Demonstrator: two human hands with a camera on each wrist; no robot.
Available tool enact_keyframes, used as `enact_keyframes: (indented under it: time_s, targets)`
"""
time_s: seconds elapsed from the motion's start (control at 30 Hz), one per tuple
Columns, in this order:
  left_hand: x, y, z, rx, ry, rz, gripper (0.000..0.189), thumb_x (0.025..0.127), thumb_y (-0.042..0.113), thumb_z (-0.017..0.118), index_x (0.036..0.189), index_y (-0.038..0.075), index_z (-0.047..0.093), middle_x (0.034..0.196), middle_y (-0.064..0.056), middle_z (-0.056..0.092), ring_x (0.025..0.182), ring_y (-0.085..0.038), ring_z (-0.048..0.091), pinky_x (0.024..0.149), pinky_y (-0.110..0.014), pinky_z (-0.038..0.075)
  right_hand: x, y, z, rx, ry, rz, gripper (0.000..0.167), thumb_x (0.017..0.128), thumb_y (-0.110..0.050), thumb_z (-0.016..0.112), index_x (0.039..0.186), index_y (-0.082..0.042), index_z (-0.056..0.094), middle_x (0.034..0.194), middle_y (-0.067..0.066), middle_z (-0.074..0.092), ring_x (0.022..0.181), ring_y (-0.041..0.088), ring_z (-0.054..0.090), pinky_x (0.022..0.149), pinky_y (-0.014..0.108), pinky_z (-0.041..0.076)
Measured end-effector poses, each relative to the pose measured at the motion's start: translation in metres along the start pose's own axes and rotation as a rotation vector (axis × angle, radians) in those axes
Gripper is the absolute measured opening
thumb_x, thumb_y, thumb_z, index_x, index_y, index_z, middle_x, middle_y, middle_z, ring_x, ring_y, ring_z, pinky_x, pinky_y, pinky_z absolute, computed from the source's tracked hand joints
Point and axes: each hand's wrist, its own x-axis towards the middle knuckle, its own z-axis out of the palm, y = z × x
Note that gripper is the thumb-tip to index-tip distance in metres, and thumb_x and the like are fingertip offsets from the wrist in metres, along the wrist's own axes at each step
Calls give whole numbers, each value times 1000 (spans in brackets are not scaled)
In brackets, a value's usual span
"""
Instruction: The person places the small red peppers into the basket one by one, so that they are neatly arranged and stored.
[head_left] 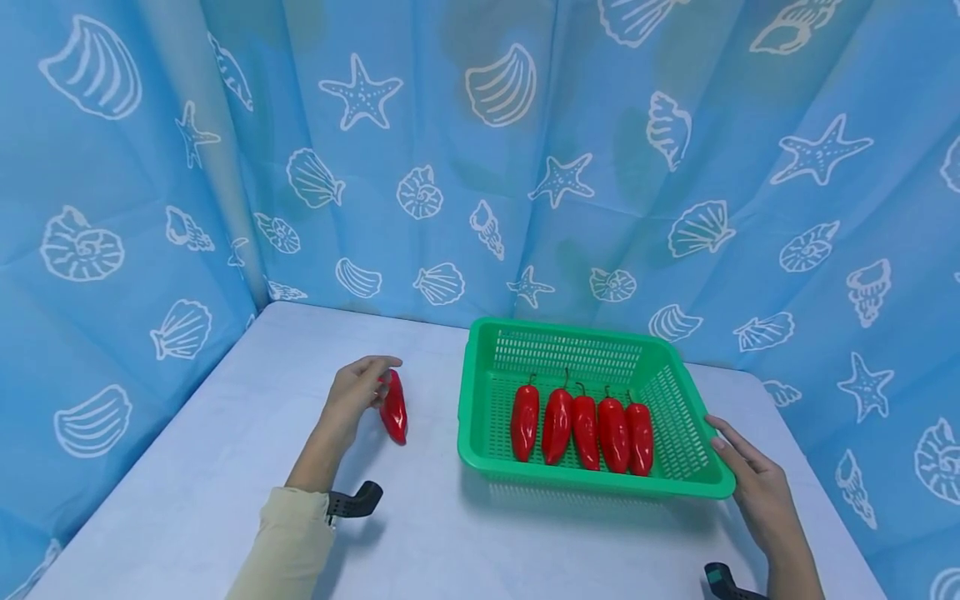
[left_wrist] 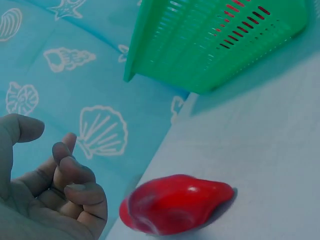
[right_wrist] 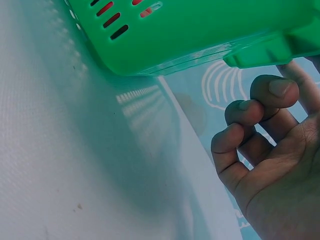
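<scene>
In the head view my left hand (head_left: 358, 385) hovers at the upper end of a lone red pepper (head_left: 394, 410) on the white table. The left wrist view shows that pepper (left_wrist: 175, 204) beside the hand (left_wrist: 60, 190), whose thumb and index finger are apart, the other fingers loosely bent, with nothing between them. My right hand (head_left: 757, 483) holds the right rim of a green plastic basket (head_left: 585, 482), its thumb on the rim. From the right wrist, the lower fingers (right_wrist: 275, 92) curl below the basket's rim; the thumb is hidden. Several red peppers (head_left: 557, 425) lie side by side inside, stems away from me.
A blue curtain (head_left: 450, 158) with white shells and starfish hangs behind the table and along both sides. The white tabletop (head_left: 187, 492) stretches left of the basket and in front of it. Black camera mounts (head_left: 356, 500) sit on both wrists.
</scene>
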Motion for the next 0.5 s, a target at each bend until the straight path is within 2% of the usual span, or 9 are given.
enact_keyframes:
  time_s: [0.1, 0.17, 0.33, 0.43, 0.47, 0.5]
  targets:
    - [4, -4, -2, 3, 13, 24, 39, 93, 35, 66, 123, 10, 66, 109, -15, 57, 96, -29, 57, 81, -35, 52, 0, 0, 0, 8, -1, 7, 65, 96, -57, 54, 153, -27, 42, 159, 17, 30, 88, -3, 66, 70, 21, 55]
    - [12, -12, -2, 8, 38, 37, 40, 92, 41, 66, 122, 13, 67, 106, -12, 58, 95, -27, 58, 78, -32, 53, 0, -1, 0, 10, 3, 10, 65, 96, -57, 55, 153, -28, 42, 159, 17, 32, 88, -3, 66, 70, 21, 55]
    - [40, -45, -1, 5, 89, 56, 40, 91, 50, 64, 118, 20, 70, 103, -8, 60, 91, -25, 60, 61, -18, 49, 1, -1, 0, 4, 6, 2, 64, 97, -56, 54, 153, -28, 42, 158, 16, 33, 88, -2, 66, 71, 20, 54]
    - [51, -58, -2, -8, 88, 63, 40, 91, 50, 62, 117, 19, 70, 103, -9, 60, 90, -27, 60, 54, -15, 44, 0, 0, 0, 9, 2, -1, 63, 97, -56, 54, 153, -28, 43, 158, 16, 33, 87, -1, 66, 70, 21, 54]
    - [47, -56, -3, -35, 69, 80, 39, 93, 46, 61, 118, 17, 70, 101, -9, 60, 88, -26, 60, 55, -16, 44, 0, 0, -1, 14, 1, 1, 63, 97, -56, 55, 153, -28, 43, 159, 16, 32, 87, 0, 66, 70, 20, 54]
    - [49, -58, -3, -43, 71, 78, 40, 92, 46, 62, 117, 17, 71, 101, -9, 60, 87, -26, 60, 55, -16, 44, 0, 0, -1, 16, 1, 3, 63, 97, -56, 55, 153, -28, 43, 159, 16, 32, 86, 0, 66, 69, 20, 54]
